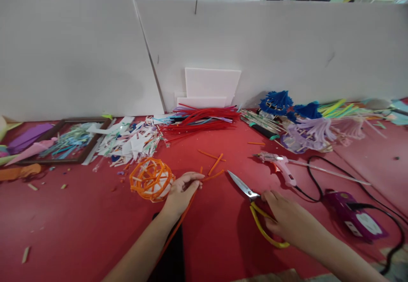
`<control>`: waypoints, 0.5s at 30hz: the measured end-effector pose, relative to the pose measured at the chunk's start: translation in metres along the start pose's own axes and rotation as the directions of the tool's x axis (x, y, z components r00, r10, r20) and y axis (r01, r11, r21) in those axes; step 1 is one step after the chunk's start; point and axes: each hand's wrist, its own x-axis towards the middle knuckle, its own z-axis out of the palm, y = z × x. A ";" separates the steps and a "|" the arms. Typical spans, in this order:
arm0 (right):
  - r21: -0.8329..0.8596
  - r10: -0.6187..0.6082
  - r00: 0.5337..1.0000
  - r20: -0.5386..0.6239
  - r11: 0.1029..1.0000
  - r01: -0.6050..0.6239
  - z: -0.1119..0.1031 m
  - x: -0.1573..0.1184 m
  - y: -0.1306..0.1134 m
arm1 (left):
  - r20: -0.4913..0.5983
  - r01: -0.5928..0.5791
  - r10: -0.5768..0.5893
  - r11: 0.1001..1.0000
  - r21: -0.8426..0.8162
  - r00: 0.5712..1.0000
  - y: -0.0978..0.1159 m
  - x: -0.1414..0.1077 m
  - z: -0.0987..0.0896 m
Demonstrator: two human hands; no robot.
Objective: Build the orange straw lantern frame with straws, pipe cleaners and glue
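Observation:
My left hand [183, 193] is pinched on a long orange strip [181, 218] that trails down along the forearm. Past its fingertips lie short orange pieces [216, 164] on the red table. Just left of that hand sits a round orange openwork ball [151, 180] with white showing inside or behind it. My right hand [280, 214] is closed at the yellow handles of a pair of scissors [244, 184]. The blades point up and left, towards the orange pieces, and look nearly closed.
A pink glue gun [283, 169] and a purple power box [353, 216] with black cables lie at right. Red strips [204, 118] are heaped before the white partition [255, 40]. White scraps [134, 142] and a brown frame [79, 159] are at left, blue tassels [276, 102] at back right.

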 end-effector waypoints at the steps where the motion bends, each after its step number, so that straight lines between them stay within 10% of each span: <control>1: -0.029 0.040 0.997 0.071 0.999 -0.038 -0.004 0.000 -0.002 | -0.004 0.000 0.000 1.000 -0.003 1.000 -0.001 0.000 0.000; 5: -0.118 0.134 0.961 0.243 0.987 -0.108 -0.016 0.001 -0.011 | -0.019 0.000 -0.001 1.000 -0.020 1.000 -0.003 0.000 0.002; 15: 0.050 0.068 0.995 0.066 0.996 -0.072 -0.020 -0.006 0.006 | 0.052 0.077 -0.070 0.987 -0.141 0.996 0.013 -0.004 0.001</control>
